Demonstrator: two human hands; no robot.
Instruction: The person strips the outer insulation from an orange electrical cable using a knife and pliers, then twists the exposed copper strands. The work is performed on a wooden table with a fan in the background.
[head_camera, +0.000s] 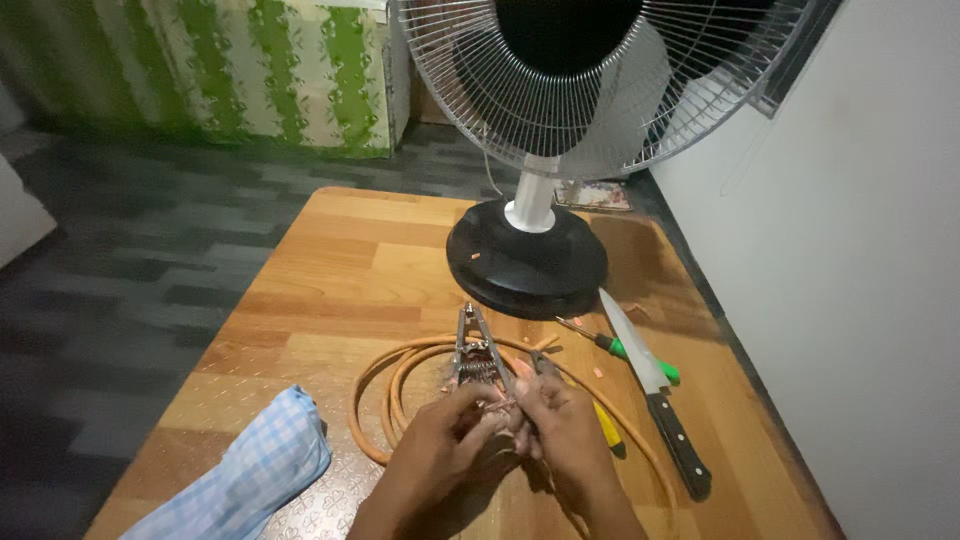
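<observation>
Both my hands meet low in the middle of the wooden table (330, 270). My left hand (440, 440) and my right hand (565, 430) together grip the near end of a metal spring clamp (475, 350), whose jaws point away from me toward the fan. Bare wire strands show between my fingers, where the orange cable (385, 385) ends. The cable loops in coils on the table to the left of and behind my hands. A yellow-handled tool (607, 425) lies partly under my right hand.
A table fan with a black round base (527, 258) and wire grille (600, 80) stands at the table's back. A knife (655, 395) and a green-handled screwdriver (625, 350) lie to the right. A blue checked cloth (255, 465) lies front left. A white wall (860, 280) rises at the right.
</observation>
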